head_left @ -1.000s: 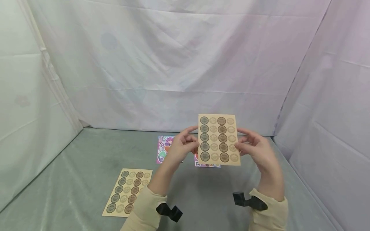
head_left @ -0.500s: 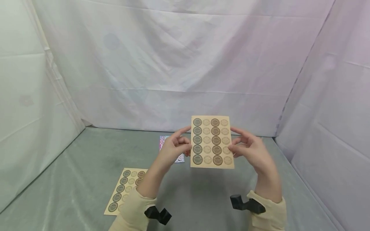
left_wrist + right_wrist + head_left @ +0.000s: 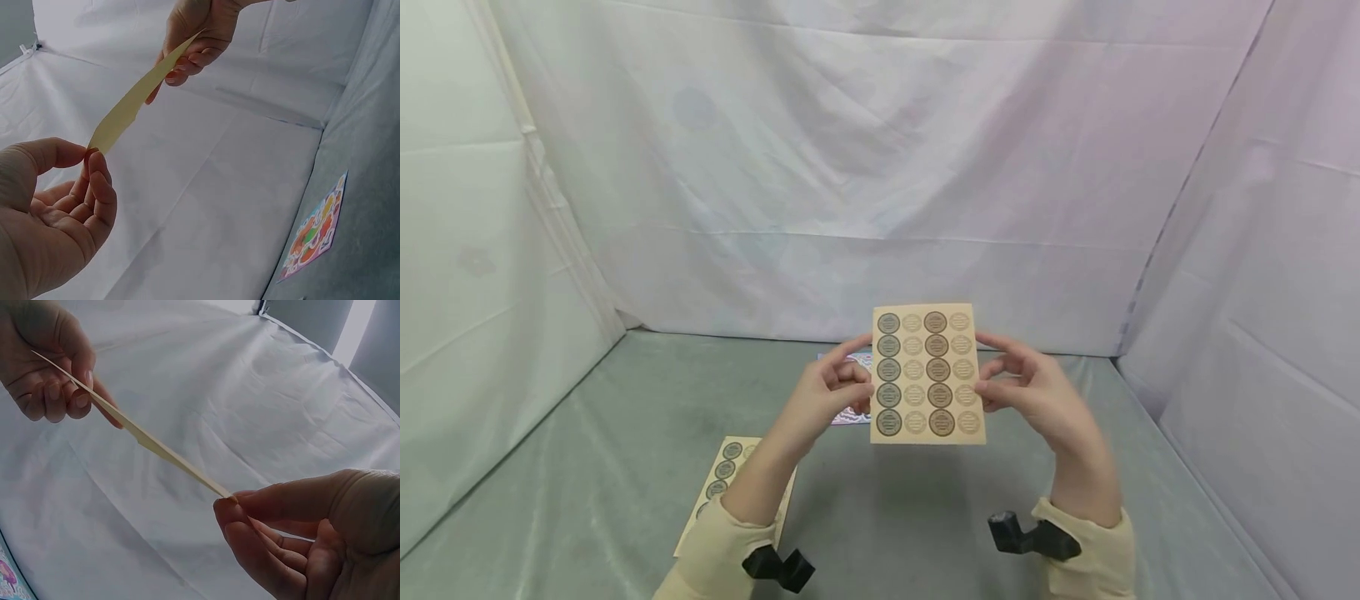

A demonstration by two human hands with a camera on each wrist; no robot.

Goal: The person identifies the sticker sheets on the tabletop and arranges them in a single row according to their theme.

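A tan sheet of round stickers (image 3: 927, 375) is held upright above the table, its printed face toward the head camera. Dark grey, pale and brown circles run down it in columns. My left hand (image 3: 820, 398) pinches its left edge between thumb and fingers. On the opposite edge, my right hand (image 3: 1033, 396) pinches it the same way. Both wrist views show the sheet edge-on and slightly bowed, with the thumb and fingertips of the left hand (image 3: 62, 212) and of the right hand (image 3: 300, 531) at its ends.
A second tan sticker sheet (image 3: 715, 479) lies on the grey-green table (image 3: 625, 417), partly hidden under the left forearm. Behind the left hand lies a colourful sticker sheet (image 3: 850, 417), also seen in the left wrist view. White cloth walls (image 3: 880, 167) enclose the back and sides.
Both hands have carried the held sticker sheet to the left and slightly lower in the head view. It now hides the colourful sheet that showed under it. The grips stay the same.
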